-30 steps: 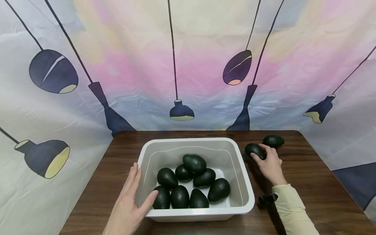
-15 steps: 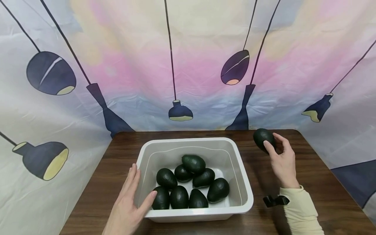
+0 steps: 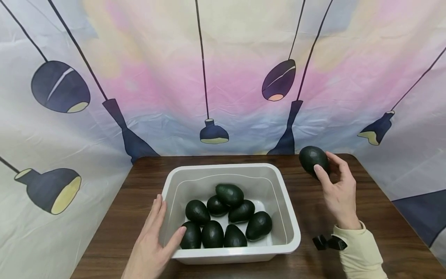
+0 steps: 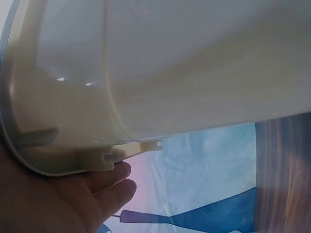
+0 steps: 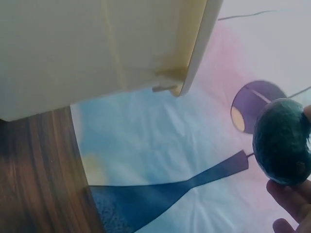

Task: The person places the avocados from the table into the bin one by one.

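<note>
A whitish-grey plastic tub (image 3: 230,251) stands on the table with several dark green avocados (image 3: 213,234) in it. My left hand (image 3: 148,242) lies at the tub's front left corner with straight fingers along the outer left side. Its thumb reaches across the rim. In the left wrist view, fingertips (image 4: 119,187) show beside the tub's rim. To the right of the tub, my right hand (image 3: 341,190) holds an avocado (image 3: 313,159) between thumb and fingers, raised above the table. The right wrist view shows this avocado (image 5: 282,141) at its right edge, the hand mostly cut off.
The dark wooden table (image 3: 118,217) has rounded far corners. Close behind it hangs a pastel cloth (image 3: 167,85) printed with lamps. A black wrist device (image 3: 329,242) sits on the right sleeve. Room lies between the tub and the right hand.
My right hand has taken hold of an avocado and lifted it off the table, moving slightly right and away. The second avocado seen there is now out of sight. The left hand stays put.
</note>
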The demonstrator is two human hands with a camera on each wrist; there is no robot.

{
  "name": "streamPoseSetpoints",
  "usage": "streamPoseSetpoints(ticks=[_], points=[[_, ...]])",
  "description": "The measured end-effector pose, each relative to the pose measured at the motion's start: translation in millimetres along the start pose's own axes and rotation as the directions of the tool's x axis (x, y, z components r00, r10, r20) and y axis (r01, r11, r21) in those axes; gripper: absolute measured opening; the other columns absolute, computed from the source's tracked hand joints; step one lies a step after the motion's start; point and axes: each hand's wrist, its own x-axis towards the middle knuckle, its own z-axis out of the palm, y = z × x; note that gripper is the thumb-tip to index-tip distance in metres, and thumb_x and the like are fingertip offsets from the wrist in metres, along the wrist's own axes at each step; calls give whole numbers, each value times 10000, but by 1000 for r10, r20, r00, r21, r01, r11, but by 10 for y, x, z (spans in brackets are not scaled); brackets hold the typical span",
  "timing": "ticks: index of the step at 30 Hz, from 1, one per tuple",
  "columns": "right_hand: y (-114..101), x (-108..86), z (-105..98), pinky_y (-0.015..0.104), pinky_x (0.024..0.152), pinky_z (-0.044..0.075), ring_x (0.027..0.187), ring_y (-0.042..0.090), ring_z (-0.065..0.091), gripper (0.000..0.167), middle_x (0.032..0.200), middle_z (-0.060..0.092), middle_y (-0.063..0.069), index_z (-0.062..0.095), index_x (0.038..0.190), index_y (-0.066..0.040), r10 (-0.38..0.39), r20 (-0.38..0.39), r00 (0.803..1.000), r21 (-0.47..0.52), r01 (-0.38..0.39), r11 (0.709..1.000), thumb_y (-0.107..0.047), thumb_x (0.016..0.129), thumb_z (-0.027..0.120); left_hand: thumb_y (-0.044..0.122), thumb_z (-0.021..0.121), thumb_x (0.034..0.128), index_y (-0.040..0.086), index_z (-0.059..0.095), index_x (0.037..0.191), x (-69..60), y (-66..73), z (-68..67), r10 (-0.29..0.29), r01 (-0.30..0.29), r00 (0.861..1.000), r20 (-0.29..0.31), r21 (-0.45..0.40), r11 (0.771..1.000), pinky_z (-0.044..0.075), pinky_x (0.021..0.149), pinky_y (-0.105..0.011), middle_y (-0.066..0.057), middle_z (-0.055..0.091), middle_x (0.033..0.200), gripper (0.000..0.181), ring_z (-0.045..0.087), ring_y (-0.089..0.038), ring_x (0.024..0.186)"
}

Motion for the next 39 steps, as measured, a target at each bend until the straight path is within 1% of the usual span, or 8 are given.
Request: streamPoseSetpoints(ticks=[4, 17, 21, 27, 30, 32, 36, 39], points=[[-104, -28, 5, 192, 790, 382, 969, 114, 526, 512, 1168, 572, -59, 559, 1371, -144, -52, 5, 999, 17, 52, 998, -59, 885, 697, 447, 675, 899, 53, 335, 1509, -2, 5, -9, -8, 8, 1000, 7, 1, 1000, 233, 1126, -280, -7, 181, 1607, 802, 232, -277, 1448], [-285, -77, 82, 187, 792, 418, 1004, 175, 541, 518, 1198, 588, 95, 554, 1364, -75, -191, 36, 981, 138, 184, 973, 15, 869, 676, 442, 683, 895, 47, 343, 1505, 4, -6, 12, 18, -18, 1000, -8, -6, 1000, 116, 1069, -91, -2, 186, 1606, 801, 226, -252, 1452], [-376, -96, 118, 185, 815, 409, 1025, 164, 538, 496, 1199, 581, 136, 558, 1338, -8, -238, 42, 970, 158, 228, 961, 53, 858, 666, 456, 677, 895, 58, 333, 1511, 4, -2, 4, 5, -5, 1000, 4, -7, 1000, 167, 1104, -165, 4, 174, 1608, 810, 228, -261, 1451], [-737, -161, 153, 171, 727, 405, 953, 140, 517, 437, 1146, 561, 238, 555, 1277, 100, -275, 61, 959, 171, 262, 950, 105, 847, 634, 471, 668, 897, 58, 321, 1515, 6, 0, -9, -15, 15, 1000, 21, -9, 1000, 255, 1125, -348, 2, 162, 1610, 820, 229, -276, 1449], [-779, -172, 165, 171, 708, 405, 954, 146, 515, 432, 1151, 554, 254, 560, 1266, 106, -290, 72, 954, 188, 272, 944, 113, 841, 635, 476, 664, 899, 55, 320, 1515, 11, 5, -12, -21, 21, 999, 26, -9, 1000, 280, 1113, -429, -1, 160, 1611, 822, 225, -278, 1450], [-798, -178, 170, 171, 709, 408, 972, 154, 517, 435, 1151, 549, 266, 562, 1260, 111, -302, 84, 950, 192, 282, 940, 121, 832, 638, 474, 664, 899, 52, 323, 1514, 12, 6, -11, -20, 20, 999, 25, -8, 1000, 277, 1117, -417, -3, 163, 1611, 820, 224, -274, 1451], [-840, -181, 179, 176, 735, 418, 1016, 172, 526, 438, 1153, 552, 279, 572, 1246, 113, -329, 107, 938, 200, 304, 932, 128, 815, 650, 467, 669, 898, 51, 332, 1510, 5, 5, -7, -15, 15, 1000, 16, -5, 1000, 232, 1125, -280, -2, 172, 1609, 813, 229, -266, 1450], [-872, -179, 191, 187, 790, 429, 1046, 193, 535, 432, 1154, 563, 278, 585, 1228, 112, -354, 126, 927, 203, 325, 924, 129, 804, 665, 469, 667, 899, 53, 331, 1511, 1, 5, -8, -20, 20, 1000, 20, -9, 1000, 255, 1122, -325, 2, 167, 1609, 813, 231, -269, 1449]])
